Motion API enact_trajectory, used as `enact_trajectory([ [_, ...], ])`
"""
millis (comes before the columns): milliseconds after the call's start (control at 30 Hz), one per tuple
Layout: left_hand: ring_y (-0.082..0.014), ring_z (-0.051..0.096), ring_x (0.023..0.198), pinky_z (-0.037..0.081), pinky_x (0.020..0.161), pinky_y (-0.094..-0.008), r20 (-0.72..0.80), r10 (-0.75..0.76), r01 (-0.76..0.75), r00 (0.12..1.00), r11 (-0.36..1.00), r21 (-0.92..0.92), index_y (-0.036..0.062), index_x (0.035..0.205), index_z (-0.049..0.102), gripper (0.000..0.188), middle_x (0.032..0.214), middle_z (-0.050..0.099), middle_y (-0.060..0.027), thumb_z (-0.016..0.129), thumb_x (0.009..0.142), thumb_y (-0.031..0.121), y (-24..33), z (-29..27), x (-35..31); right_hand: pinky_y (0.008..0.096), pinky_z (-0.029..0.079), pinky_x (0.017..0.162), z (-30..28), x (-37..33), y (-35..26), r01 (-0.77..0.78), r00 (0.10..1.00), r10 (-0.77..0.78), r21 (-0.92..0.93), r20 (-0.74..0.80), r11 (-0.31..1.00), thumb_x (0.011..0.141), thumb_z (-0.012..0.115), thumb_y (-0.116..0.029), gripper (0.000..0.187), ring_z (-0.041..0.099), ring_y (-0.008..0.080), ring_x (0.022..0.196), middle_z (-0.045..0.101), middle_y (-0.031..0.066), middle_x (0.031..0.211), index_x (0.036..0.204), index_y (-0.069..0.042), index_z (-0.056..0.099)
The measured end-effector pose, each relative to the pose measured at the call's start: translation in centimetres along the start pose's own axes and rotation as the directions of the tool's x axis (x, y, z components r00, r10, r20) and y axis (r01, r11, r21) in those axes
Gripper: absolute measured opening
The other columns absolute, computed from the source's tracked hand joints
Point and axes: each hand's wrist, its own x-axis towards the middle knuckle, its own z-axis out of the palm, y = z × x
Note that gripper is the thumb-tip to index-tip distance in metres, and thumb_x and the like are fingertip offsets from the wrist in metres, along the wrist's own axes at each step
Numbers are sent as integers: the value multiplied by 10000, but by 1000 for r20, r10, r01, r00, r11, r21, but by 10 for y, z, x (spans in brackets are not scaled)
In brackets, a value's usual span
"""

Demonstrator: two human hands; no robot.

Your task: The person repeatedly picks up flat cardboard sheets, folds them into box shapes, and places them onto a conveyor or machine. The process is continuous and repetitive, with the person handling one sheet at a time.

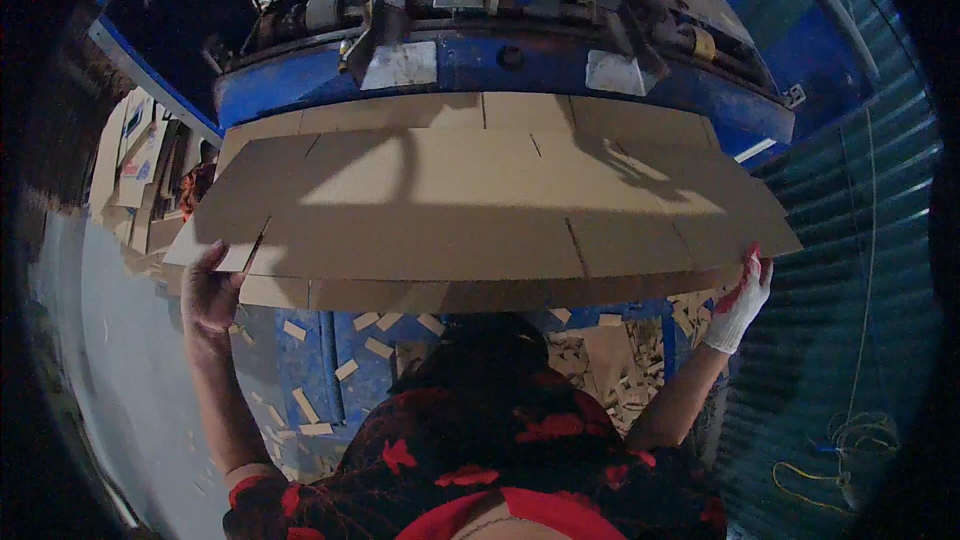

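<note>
A wide, flat cardboard box blank (pixel 430 245) with slots cut into its edges spans the space in front of me. My bare left hand (pixel 212 290) grips its near left corner, thumb on top. At the near right corner, my right hand (pixel 742 305), in a white glove with red on the fingers, closes on the edge. Below the blank's near edge shows another cardboard layer (pixel 400 295); whether it is separate I cannot tell. More slotted cardboard (pixel 430 112) lies beyond, against the blue machine (pixel 470 70).
Two metal plates, a left one (pixel 400 66) and a right one (pixel 614 73), hang on the machine's front. Small cardboard scraps (pixel 378 347) litter the area below. Stacked cardboard (pixel 140 165) stands at left. A corrugated wall (pixel 830 270) runs along the right, with a yellow cable (pixel 800 470) near it.
</note>
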Motion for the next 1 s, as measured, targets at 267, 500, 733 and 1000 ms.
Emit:
enact_trajectory([
  [267, -205, 558, 1064, 455, 912, -364, 43, 113, -120, 993, 873, 473, 22, 1216, 529, 357, 1184, 562, -103, 560, 863, 63, -57, 37, -29, 329, 430, 949, 53, -53, -17, 171, 933, -194, 99, 305, 980, 819, 625, -42, 572, 553, 198, 1072, 561, 93, 1198, 1350, -74, 416],
  [500, -189, 564, 1010, 462, 869, -343, 535, 462, -684, 707, 256, 683, -18, 1159, 560, 344, 1117, 605, -147, 506, 821, -44, -107, 75, -15, 534, 295, 1050, 105, -120, -16, 972, -23, 189, -22, 982, 234, 722, 698, -385, 640, 410, 419, 1242, 470, 177, 1307, 1255, -81, 520],
  [733, -413, 609, 900, 479, 770, -435, 656, 371, -710, 658, 13, 704, -14, 1138, 562, 344, 1000, 626, -246, 576, 794, -6, -37, 111, 28, 545, 319, 1008, 128, -106, -21, 982, -154, 197, 127, 968, 142, 756, 629, -469, 636, 420, 387, 1226, 471, 151, 1293, 1262, -99, 523],
  [1000, -422, 498, 1164, 449, 943, -435, 755, 247, -779, 607, 0, 627, 28, 1344, 432, 687, 1278, 509, -258, 509, 684, -151, -39, 164, 30, 482, 440, 869, 142, -73, -14, 987, -159, 13, 159, 987, -33, 791, 549, -200, 473, 487, 352, 1142, 501, 131, 1251, 1260, -139, 532],
])
